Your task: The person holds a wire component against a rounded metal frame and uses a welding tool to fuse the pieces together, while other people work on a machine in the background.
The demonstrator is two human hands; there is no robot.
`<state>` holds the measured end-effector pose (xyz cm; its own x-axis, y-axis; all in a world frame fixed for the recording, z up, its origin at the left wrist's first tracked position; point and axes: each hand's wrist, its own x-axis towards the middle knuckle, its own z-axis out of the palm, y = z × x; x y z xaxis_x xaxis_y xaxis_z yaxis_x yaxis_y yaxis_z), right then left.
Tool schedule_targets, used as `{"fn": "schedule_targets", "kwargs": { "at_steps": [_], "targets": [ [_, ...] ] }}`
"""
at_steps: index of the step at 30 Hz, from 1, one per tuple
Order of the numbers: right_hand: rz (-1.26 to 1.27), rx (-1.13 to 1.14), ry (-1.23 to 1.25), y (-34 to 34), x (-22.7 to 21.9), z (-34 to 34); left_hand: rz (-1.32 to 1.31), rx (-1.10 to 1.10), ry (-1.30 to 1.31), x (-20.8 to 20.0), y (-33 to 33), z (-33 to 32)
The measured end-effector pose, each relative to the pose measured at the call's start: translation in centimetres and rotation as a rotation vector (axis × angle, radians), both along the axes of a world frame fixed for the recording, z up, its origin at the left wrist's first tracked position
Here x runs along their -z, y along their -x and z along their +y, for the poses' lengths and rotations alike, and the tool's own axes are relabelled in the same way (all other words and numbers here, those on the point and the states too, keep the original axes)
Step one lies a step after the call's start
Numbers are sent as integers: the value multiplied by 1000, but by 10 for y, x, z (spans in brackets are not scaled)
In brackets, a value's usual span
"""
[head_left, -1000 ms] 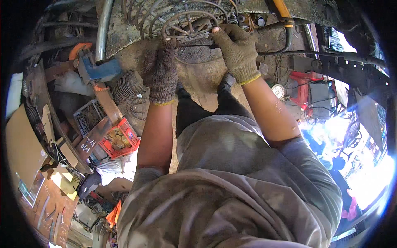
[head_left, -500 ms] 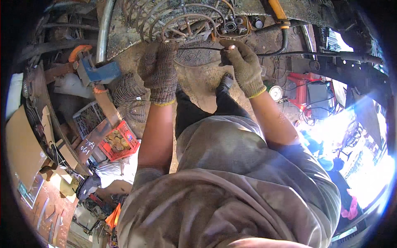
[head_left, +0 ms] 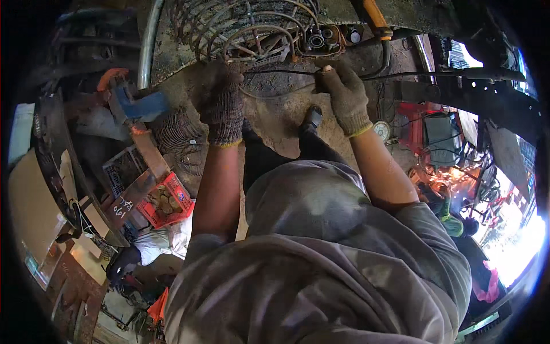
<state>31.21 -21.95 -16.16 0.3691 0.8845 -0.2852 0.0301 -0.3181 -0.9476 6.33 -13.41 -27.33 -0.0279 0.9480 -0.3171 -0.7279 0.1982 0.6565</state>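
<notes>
A thin black length of rod or cable (head_left: 281, 71) runs almost level between my two hands. Its left end disappears into my left hand (head_left: 220, 103), closed in a dark knitted glove with a yellow cuff. My right hand (head_left: 345, 96), gloved the same way, is closed round the other part, its bare thumb tip poking through the glove. Just beyond the hands lies a pile of curved metal rods (head_left: 258, 28) bent into hoops. To their right, a tray (head_left: 342, 43) holds round metal parts. An orange-sleeved bar (head_left: 375, 14) rises past my right hand.
At left, a blue clamp-like block (head_left: 140, 103) sits near an upright metal pipe (head_left: 150, 46) and coiled wire (head_left: 179, 129). A red crate (head_left: 182, 192) holds roundish pieces. A round dial (head_left: 381, 131) and red stand (head_left: 409, 123) are at right. Sparks (head_left: 452, 178) fly near another person (head_left: 451, 225).
Orange sparks now show at the right near the other person, where there was white-blue glare. The view has shifted slightly. Both hands keep their hold, with little movement.
</notes>
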Motion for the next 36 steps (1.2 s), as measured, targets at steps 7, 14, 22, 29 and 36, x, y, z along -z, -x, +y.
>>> {"fn": "schedule_targets", "kwargs": {
  "at_steps": [7, 14, 22, 29, 36],
  "targets": [
    [-129, 391, -177, -62, -34, -41, 789, 163, -164, -81, -27, -5],
    [-692, 1040, -153, -223, -76, -44, 1190, 146, -499, -90, -12, 9],
    [-863, 842, 281, -323, -86, -34, 585, 69, -263, -98, -33, 2],
    [-1019, 889, 364, -332, -77, -8, 1485, 343, -482, -95, -22, -4],
    [-1124, 907, 296, -345, -122, -19, 1159, -5, -484, -32, 6, 23]
  ]
}}
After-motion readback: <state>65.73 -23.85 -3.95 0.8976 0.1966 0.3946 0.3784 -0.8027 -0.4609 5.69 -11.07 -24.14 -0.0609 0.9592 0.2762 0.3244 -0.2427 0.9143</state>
